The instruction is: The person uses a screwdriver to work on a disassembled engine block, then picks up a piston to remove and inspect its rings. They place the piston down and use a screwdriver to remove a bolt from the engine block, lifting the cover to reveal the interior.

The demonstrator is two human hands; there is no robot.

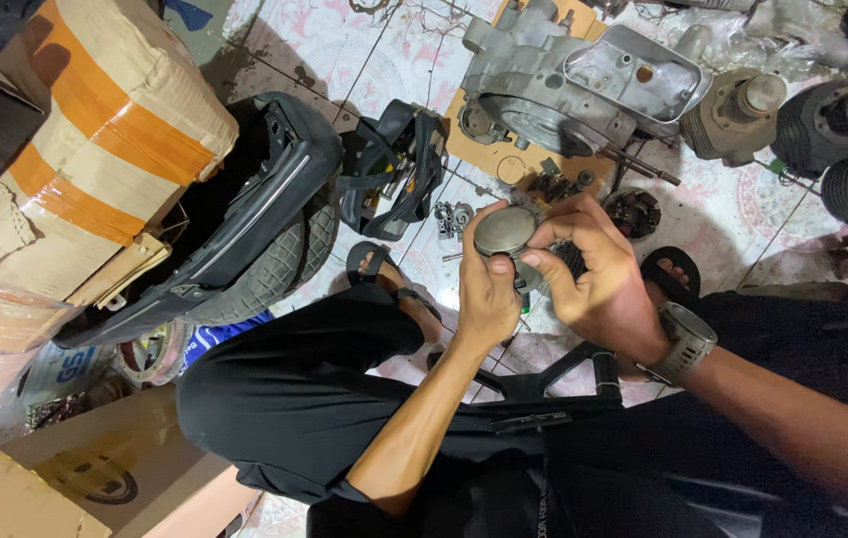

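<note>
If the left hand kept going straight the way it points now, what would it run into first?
Likely the small loose metal parts on the floor tiles just past it. The left hand points up the picture, gripping the round metal piston together with the right hand. Beyond lies the grey engine casing; depth is unclear.

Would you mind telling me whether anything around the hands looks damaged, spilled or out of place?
Nothing looks spilled or broken. The left hand and right hand hold a round metal piston together. The engine case lies open on cardboard, with small loose parts scattered on the tiled floor: it looks like disassembly rather than damage.
</note>
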